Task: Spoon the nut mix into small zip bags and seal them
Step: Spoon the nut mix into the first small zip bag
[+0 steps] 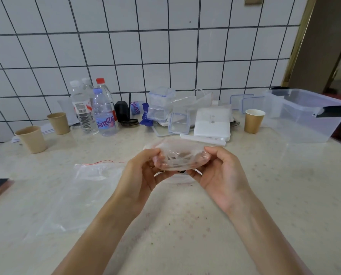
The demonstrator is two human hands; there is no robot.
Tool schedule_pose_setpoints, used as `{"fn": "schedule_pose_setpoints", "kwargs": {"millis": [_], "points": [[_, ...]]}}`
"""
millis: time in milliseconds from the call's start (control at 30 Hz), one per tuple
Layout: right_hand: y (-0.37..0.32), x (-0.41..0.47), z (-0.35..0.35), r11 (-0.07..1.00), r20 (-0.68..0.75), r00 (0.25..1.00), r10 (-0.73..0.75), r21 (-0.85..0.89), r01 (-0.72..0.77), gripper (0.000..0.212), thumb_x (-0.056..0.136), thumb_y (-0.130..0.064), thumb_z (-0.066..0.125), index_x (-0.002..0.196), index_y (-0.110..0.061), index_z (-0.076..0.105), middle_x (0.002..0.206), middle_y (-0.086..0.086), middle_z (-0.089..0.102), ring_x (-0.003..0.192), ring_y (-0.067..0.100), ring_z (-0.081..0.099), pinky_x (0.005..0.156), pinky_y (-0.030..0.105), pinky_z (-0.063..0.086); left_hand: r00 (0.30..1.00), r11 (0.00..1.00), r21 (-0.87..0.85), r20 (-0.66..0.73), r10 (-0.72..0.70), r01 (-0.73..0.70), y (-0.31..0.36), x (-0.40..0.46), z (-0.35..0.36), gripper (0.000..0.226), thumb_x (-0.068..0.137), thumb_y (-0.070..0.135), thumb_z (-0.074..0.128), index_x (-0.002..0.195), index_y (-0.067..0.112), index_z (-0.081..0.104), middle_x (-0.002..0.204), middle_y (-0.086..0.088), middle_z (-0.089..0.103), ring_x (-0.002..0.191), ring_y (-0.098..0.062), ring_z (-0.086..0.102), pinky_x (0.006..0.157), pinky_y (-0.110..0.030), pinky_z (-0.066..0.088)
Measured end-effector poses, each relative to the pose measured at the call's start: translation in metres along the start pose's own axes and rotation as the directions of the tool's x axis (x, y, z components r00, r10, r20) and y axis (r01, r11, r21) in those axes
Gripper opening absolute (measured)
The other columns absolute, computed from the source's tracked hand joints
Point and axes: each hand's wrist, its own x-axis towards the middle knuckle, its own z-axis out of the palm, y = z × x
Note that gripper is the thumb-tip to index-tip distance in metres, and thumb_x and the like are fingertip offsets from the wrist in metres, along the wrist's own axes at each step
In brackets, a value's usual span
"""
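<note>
Above the counter point(185, 225), both hands pinching zip bag point(177, 157).

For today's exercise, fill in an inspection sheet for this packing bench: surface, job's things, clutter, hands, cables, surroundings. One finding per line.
Surface: pale speckled counter, small dark crumbs near the middle.
Job's things: small clear bag held up in both hands; larger zip bag flat on the left; nut mix and spoon not clearly seen.
Clutter: water bottles, three paper cups, clear storage bin, small lidded boxes.
Hands: left hand and right hand pinch the bag's ends.
Cables: nothing seen.
Surroundings: white tiled wall.
</note>
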Motion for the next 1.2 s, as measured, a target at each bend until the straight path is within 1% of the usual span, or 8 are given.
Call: {"fn": "schedule_pose_setpoints", "kwargs": {"millis": [133, 267, 467, 633, 767, 933, 1067, 1200], "points": [[0.000, 0.000, 0.000, 0.999, 0.009, 0.999, -0.043, 0.014, 0.043, 0.033, 0.091, -0.011, 0.049, 0.061, -0.015, 0.065, 0.064, 0.002, 0.066, 0.065, 0.018, 0.068, 0.072, 0.037, 0.054, 0.991, 0.959, -0.251, 0.057, -0.119, 0.129, 0.002, 0.001, -0.003, 0.012, 0.071, 0.018, 0.070, 0.075, 0.010, 0.062, 0.099, -0.010, 0.066, 0.088, -0.023, 0.066, 0.080, -0.038, 0.059], [0.000, -0.001, -0.003, 0.999, 0.059, 0.998, -0.024, -0.038, 0.027, 0.017, 0.083, -0.015, 0.063, 0.081, -0.008, 0.079, 0.094, 0.015, 0.072, 0.088, 0.027, 0.070, 0.077, 0.037, 0.060, 0.985, 0.938, -0.304, 0.102, -0.142, 0.167, 0.003, 0.002, -0.008, 0.038, 0.067, 0.018, 0.075, 0.101, 0.005, 0.065, 0.113, -0.016, 0.063, 0.106, -0.030, 0.062, 0.095, -0.043, 0.057], [0.006, -0.001, -0.003, 0.905, -0.066, 0.995, -0.080, -0.422, 0.045, 0.014, 0.076, 0.001, 0.079, 0.089, -0.001, 0.078, 0.099, 0.018, 0.077, 0.088, 0.022, 0.071, 0.078, 0.033, 0.057, 0.993, 0.990, 0.125, 0.104, 0.051, -0.064, 0.000, -0.002, -0.010, 0.036, 0.074, 0.011, 0.079, 0.103, -0.009, 0.070, 0.117, -0.021, 0.074, 0.110, -0.033, 0.071, 0.095, -0.035, 0.058], [0.008, 0.004, -0.005, 0.931, -0.252, 0.961, -0.109, -0.364, 0.010, 0.016, 0.091, -0.004, 0.069, 0.076, -0.007, 0.066, 0.071, 0.011, 0.067, 0.063, 0.022, 0.067, 0.061, 0.037, 0.059, 0.974, 0.930, 0.346, -0.140, 0.178, -0.120, -0.007, -0.006, 0.000, 0.026, 0.082, 0.005, 0.081, 0.068, 0.018, 0.063, 0.089, -0.016, 0.073, 0.080, -0.025, 0.075, 0.086, -0.045, 0.064], [0.004, 0.003, -0.010, 0.972, -0.244, 0.967, -0.068, -0.236, 0.009, 0.014, 0.095, -0.006, 0.067, 0.083, -0.011, 0.070, 0.078, 0.014, 0.072, 0.068, 0.026, 0.073, 0.062, 0.037, 0.061, 0.937, 0.895, 0.426, -0.242, 0.253, -0.131, -0.004, -0.008, 0.002, 0.014, 0.090, 0.012, 0.078, 0.087, 0.011, 0.064, 0.095, -0.023, 0.070, 0.069, -0.025, 0.072, 0.067, -0.042, 0.065], [0.005, 0.005, -0.009, 0.989, -0.231, 0.973, 0.001, -0.147, -0.036, 0.012, 0.094, -0.009, 0.064, 0.097, 0.002, 0.070, 0.090, 0.023, 0.071, 0.075, 0.028, 0.071, 0.069, 0.041, 0.062, 0.926, 0.859, 0.490, -0.236, 0.294, -0.148, 0.000, -0.008, -0.003, 0.011, 0.093, 0.006, 0.073, 0.093, 0.013, 0.064, 0.101, 0.003, 0.073, 0.071, -0.026, 0.077, 0.061, -0.033, 0.063], [0.007, 0.008, -0.007, 0.955, -0.321, 0.942, -0.100, -0.296, 0.001, 0.015, 0.091, -0.006, 0.059, 0.076, -0.005, 0.060, 0.065, 0.010, 0.050, 0.057, 0.021, 0.054, 0.063, 0.041, 0.060, 0.847, 0.584, 0.763, -0.091, 0.523, -0.278, -0.003, -0.010, -0.003, 0.031, 0.093, -0.005, 0.069, 0.085, 0.024, 0.061, 0.104, 0.014, 0.067, 0.075, -0.012, 0.074, 0.064, -0.022, 0.060], [0.005, 0.006, -0.004, 0.883, -0.295, 0.929, -0.221, -0.464, 0.063, 0.022, 0.080, -0.013, 0.062, 0.058, -0.014, 0.058, 0.060, 0.003, 0.048, 0.060, 0.021, 0.053, 0.065, 0.039, 0.056, 0.758, 0.261, 0.895, 0.121, 0.641, -0.363, -0.004, -0.017, -0.005, 0.043, 0.086, -0.008, 0.072, 0.085, 0.034, 0.061, 0.122, 0.014, 0.054, 0.111, -0.002, 0.059, 0.083, -0.018, 0.052]]}}
